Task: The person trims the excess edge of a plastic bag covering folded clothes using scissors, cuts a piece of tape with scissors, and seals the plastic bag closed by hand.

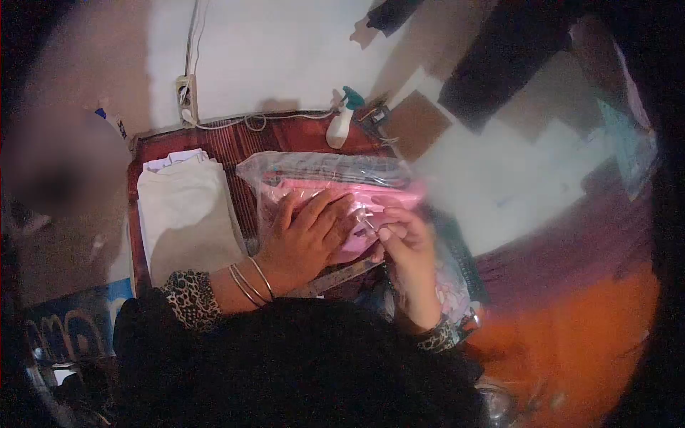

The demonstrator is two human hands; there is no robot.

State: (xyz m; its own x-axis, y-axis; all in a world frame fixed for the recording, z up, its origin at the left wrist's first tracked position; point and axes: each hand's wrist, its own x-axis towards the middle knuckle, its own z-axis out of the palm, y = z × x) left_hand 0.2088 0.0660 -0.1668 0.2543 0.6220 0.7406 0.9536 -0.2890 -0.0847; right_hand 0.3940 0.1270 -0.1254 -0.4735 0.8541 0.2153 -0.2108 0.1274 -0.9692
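Note:
A clear plastic bag (250, 171) lies in front of me with folded pink cloth (335, 190) and a greyish folded layer inside it. My left hand (307, 232) rests flat on top of the bag, its fingers spread and holding nothing. At the bag's right side my right hand (407, 246) pinches a bit of the clear plastic between thumb and fingers. To the left of the bag lies a stack of folded white cloth (185, 207).
A spray bottle (341, 127) with a green head stands at the back on the red striped cover (292, 132). A socket (187, 96) with a white cable is on the wall behind. More plastic bags (446, 278) lie to the right, beside an orange surface (564, 335).

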